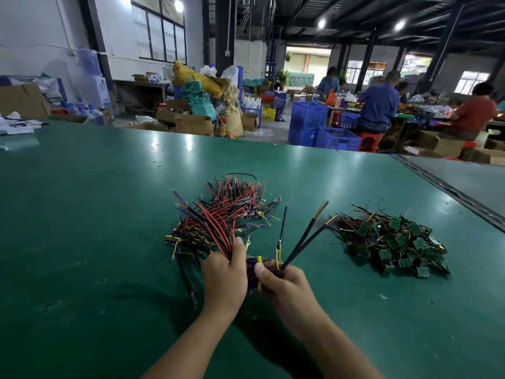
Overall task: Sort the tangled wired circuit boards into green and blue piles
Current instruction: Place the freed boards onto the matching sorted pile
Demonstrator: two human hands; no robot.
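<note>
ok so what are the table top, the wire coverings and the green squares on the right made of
Table top: apparently a green rubber or vinyl mat, semi-gloss, showing soft lamp reflections and scuffs.
Tangled wires: coloured plastic insulation, smooth, bending freely.
Green boards: flat rigid squares, likely coated fibreglass circuit board; too small to confirm.

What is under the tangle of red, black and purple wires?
Only the green table mat shows around the wire tangle. A few blue and yellow pieces peek out between the left hand and right hand; anything else is covered.
</note>
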